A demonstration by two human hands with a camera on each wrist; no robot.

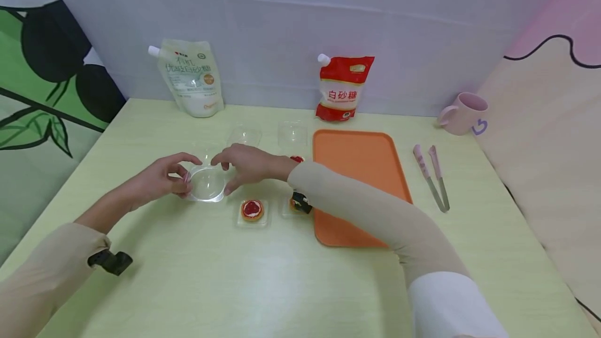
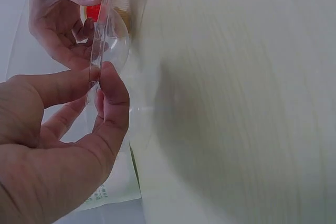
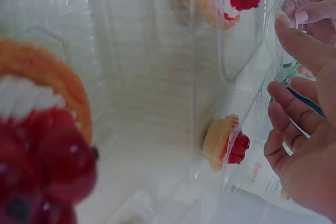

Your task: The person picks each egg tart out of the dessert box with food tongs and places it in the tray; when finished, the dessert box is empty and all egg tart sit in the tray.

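In the head view, my left hand (image 1: 164,179) pinches the left edge of a clear plastic container half (image 1: 208,184) between thumb and fingers. Edge-on in the left wrist view, its rounded bowl (image 2: 116,45) bulges toward the table. My right hand (image 1: 251,163) is at the opposite edge, its thumb touching the rim and its other fingers spread loosely. Nearby, a fruit tart (image 1: 252,210) topped with red berries and white cream sits in a clear package. A second tart (image 1: 297,159) is partly covered by the right wrist, and a third (image 1: 293,205) shows under the right forearm.
An orange tray (image 1: 361,153) lies under the right sleeve. Clear plastic lids (image 1: 292,134) stand behind the tarts. Farther back are a pale green pouch (image 1: 192,80) and a red sugar pouch (image 1: 345,87). A pink mug (image 1: 462,113) and two pink-handled knives (image 1: 432,179) are at right.
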